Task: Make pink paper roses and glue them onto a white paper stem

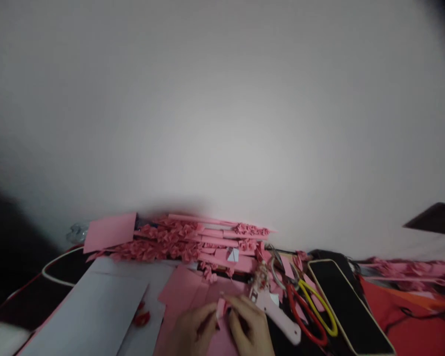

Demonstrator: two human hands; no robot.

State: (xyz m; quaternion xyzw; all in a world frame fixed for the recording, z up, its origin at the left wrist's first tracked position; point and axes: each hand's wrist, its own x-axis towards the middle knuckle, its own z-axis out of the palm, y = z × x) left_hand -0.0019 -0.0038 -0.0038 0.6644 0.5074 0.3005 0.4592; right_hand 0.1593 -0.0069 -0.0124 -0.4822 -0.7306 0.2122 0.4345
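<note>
My left hand (195,326): fingers curled, tips drawn nearly together on one side of a small, narrow, pale-pink paper piece (221,307); blur hides the exact grip.
My right hand (250,321): curled the same way, pinching the other side.
Paper piece: between my fingertips, left of the white, plastic-handled tool (282,319); squeezing or pulling unevenly could crease or tear it.
Flat pink paper sheets (181,284): left of the tool, partly under my hands; a dragging wrist could shift or wrinkle them.
White tool: just beside my right hand; an outward knuckle could knock it into the red loop handle (307,316) on its right.
Pointed pink paper shapes (166,240): beyond the tool, leftward; a careless reach could crush them.
</note>
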